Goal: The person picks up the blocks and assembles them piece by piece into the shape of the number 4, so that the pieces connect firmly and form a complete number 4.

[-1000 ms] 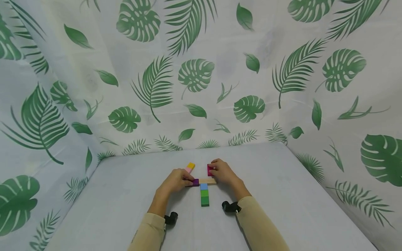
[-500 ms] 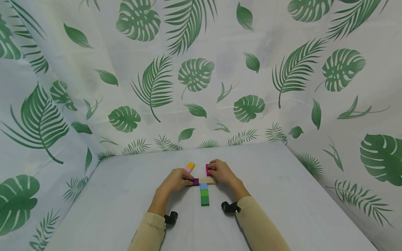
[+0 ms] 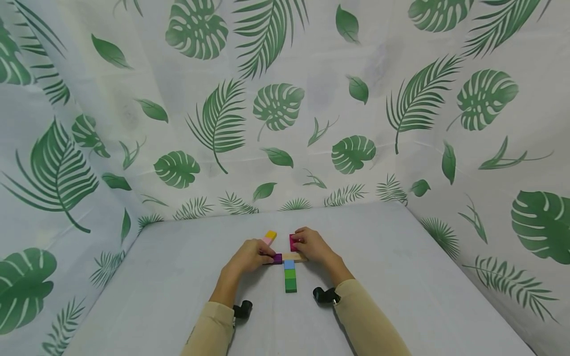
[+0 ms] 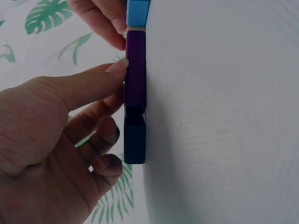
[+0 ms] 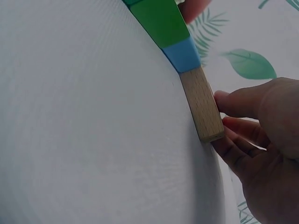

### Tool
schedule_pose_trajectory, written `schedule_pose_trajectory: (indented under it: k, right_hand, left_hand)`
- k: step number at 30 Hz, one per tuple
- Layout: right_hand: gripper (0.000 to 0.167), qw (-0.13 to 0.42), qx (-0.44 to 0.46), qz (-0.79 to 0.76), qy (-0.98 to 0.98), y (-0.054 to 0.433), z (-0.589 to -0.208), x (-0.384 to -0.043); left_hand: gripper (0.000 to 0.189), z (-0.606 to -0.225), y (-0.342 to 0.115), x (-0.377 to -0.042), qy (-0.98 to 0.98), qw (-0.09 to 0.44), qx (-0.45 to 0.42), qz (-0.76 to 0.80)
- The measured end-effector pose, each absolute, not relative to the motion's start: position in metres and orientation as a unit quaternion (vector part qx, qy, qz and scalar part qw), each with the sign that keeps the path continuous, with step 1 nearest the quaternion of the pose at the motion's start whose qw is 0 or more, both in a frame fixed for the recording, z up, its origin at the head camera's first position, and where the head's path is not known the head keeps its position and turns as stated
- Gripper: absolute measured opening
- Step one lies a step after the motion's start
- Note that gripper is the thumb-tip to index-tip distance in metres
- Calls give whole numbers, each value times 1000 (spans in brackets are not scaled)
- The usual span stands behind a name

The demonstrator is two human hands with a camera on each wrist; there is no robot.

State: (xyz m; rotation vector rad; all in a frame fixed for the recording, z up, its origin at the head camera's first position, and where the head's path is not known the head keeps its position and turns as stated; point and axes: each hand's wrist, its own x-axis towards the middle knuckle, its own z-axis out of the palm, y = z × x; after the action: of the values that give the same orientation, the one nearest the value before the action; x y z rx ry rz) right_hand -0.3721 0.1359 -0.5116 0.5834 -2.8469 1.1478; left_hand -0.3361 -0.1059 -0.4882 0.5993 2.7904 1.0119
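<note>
In the head view my left hand [image 3: 250, 256] pinches a purple block [image 3: 277, 258] at the left end of a natural wood block [image 3: 294, 257]. The left wrist view has my thumb on the edge of that block, with a dark blue block [image 4: 135, 140] lined up behind it. My right hand [image 3: 312, 244] grips a crimson block [image 3: 292, 242] just beyond the wood block. The right wrist view hides the crimson block; the hand's fingers lie behind the wood block's far side. From the wood block a light blue block [image 3: 289, 264] and green blocks [image 3: 290, 279] extend toward me.
A pink block [image 3: 268, 241] and a yellow block [image 3: 271, 235] form a slanted piece behind my left hand. White cloth [image 3: 356, 316] covers the table. Leaf-patterned fabric [image 3: 311, 64] hangs at the back and both sides.
The right hand has brought the crimson block slightly left and a little nearer to the wood block. My left hand and the other blocks stay where they were.
</note>
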Motion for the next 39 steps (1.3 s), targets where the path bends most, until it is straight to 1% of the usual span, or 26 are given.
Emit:
schedule_pose_trajectory:
  k: [14,28,39]
  right_hand:
    - [29,16,208,349,-914,132,-509,-371]
    - [31,-6,212,355,-910,128,-508,-367]
    - [32,-9,221,344,-912,126,-507,-366]
  left_hand:
    - [13,-487,-106,-335,919,50,204,333]
    - [13,-489,-106,-335,919,48,204,333]
    - [13,-490,-106,-336,920,43,205,331]
